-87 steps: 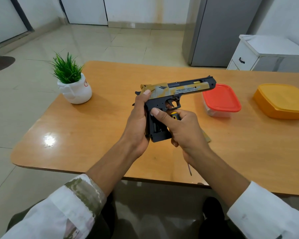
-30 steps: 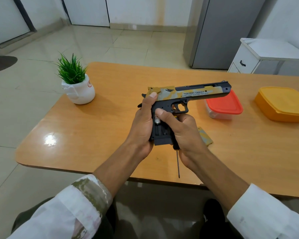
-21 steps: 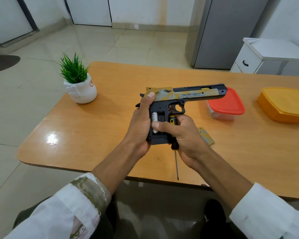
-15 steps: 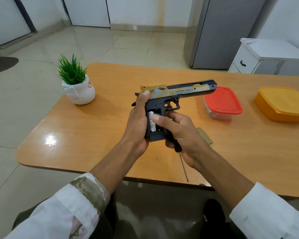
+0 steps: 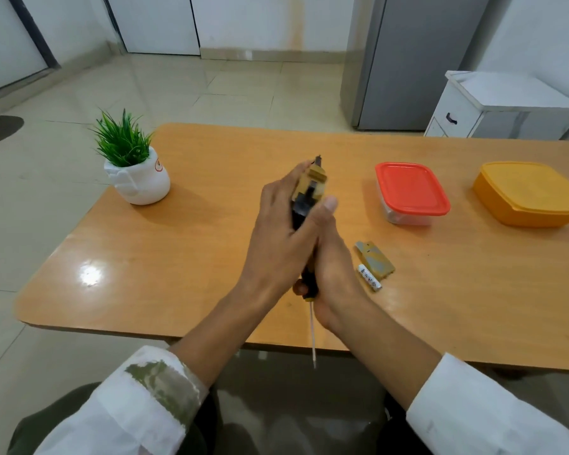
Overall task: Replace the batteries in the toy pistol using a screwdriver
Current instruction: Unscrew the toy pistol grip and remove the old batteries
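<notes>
Head view: the left hand [image 5: 276, 244] is wrapping the toy pistol [image 5: 309, 188], barrel pointing away. The right hand [image 5: 332, 267] is pressing against it while clutching the screwdriver [image 5: 312, 333] (shaft aiming back toward the person). A loose battery [image 5: 369, 278] is lying just right of that hand.

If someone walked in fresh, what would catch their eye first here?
The left hand and right hand clasp the toy pistol over the middle of the table, the right also gripping a screwdriver, shaft poking out below. Right of them a loose battery lies beside the camouflage cover.
</notes>
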